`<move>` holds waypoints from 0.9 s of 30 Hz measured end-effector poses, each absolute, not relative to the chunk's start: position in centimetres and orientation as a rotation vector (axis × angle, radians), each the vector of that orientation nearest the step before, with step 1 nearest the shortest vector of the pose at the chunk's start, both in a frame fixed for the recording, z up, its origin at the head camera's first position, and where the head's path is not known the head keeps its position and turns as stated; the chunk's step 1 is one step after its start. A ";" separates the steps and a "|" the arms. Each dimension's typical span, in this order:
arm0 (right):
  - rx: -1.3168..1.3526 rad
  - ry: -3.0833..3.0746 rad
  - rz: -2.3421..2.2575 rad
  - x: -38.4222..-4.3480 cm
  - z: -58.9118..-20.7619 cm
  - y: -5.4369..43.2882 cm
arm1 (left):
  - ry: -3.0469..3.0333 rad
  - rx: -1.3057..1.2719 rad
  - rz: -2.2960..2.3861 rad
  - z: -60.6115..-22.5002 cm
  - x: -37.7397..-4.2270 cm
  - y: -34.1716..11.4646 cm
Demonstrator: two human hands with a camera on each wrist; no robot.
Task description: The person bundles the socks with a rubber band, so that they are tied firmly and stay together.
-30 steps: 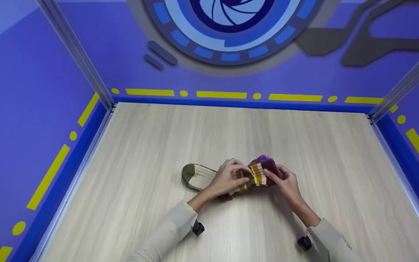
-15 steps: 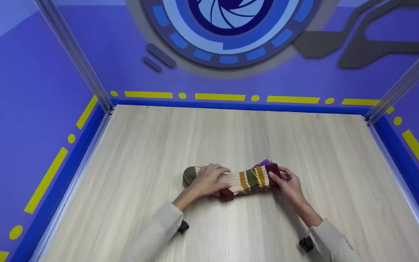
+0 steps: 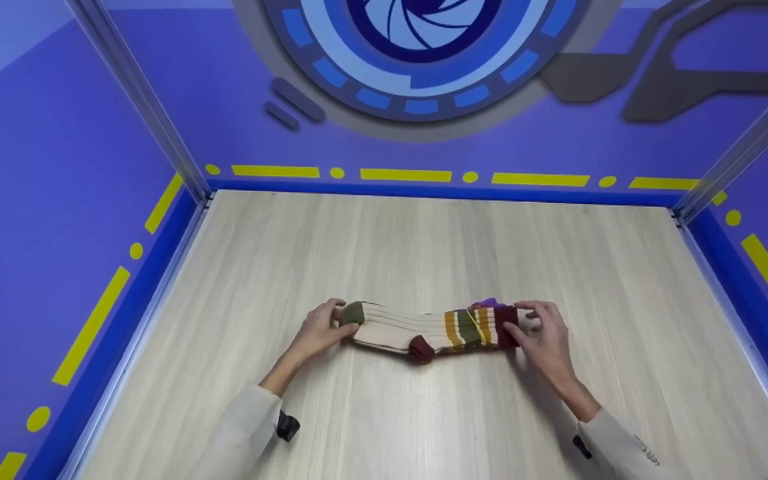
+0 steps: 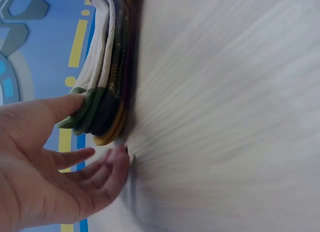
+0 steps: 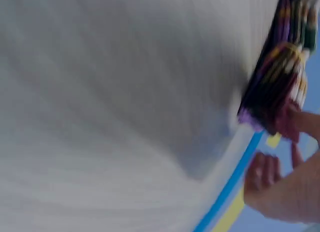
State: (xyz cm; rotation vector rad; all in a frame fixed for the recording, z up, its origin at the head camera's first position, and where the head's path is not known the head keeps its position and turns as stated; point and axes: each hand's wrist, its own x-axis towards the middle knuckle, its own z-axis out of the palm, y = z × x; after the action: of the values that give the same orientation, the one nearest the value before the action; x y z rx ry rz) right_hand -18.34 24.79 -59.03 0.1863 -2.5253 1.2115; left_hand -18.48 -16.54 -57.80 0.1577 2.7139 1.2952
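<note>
A stack of socks (image 3: 394, 328) lies flat across the table, cream ribbed on top with a green toe, maroon heel and striped cuff. A thin yellow band (image 3: 477, 325) goes round the cuff end. My left hand (image 3: 321, 330) is at the toe end; in the left wrist view its thumb touches the green toes (image 4: 82, 109), while the other fingers are loosely bent beside the stack. At the maroon cuff, my right hand (image 3: 547, 340) touches the edge with its thumb, its other fingers apart from the socks in the blurred right wrist view. Purple fabric (image 3: 489, 303) shows behind the cuff.
The pale wood table (image 3: 417, 253) is bordered by blue-purple panels (image 3: 397, 153) at the back and both sides. Metal posts (image 3: 151, 100) stand at the back corners. A small black device (image 3: 287, 425) is on the left wrist.
My left hand has moved left from the band to the toe end, uncovering the top sock. The right hand has stayed at the cuff and loosened, and the band now lies round the striped part.
</note>
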 end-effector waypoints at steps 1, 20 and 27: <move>0.243 -2.483 1.149 -18.2 -59.1 24.5 | 2.704 0.161 1.309 -57.9 -18.5 -16.5; 0.731 -2.715 1.165 -20.2 -58.9 24.0 | 2.897 0.237 1.241 -57.3 -18.7 -14.6; 0.633 -2.678 1.290 -22.2 -59.1 25.3 | 2.993 0.644 1.192 -55.8 -20.0 -8.8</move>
State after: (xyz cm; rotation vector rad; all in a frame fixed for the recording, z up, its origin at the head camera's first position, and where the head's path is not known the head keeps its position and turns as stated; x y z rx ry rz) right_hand -22.23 25.34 -59.11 0.6326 -2.6783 1.2903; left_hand -20.02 -8.81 -55.81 0.6440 2.9927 1.1915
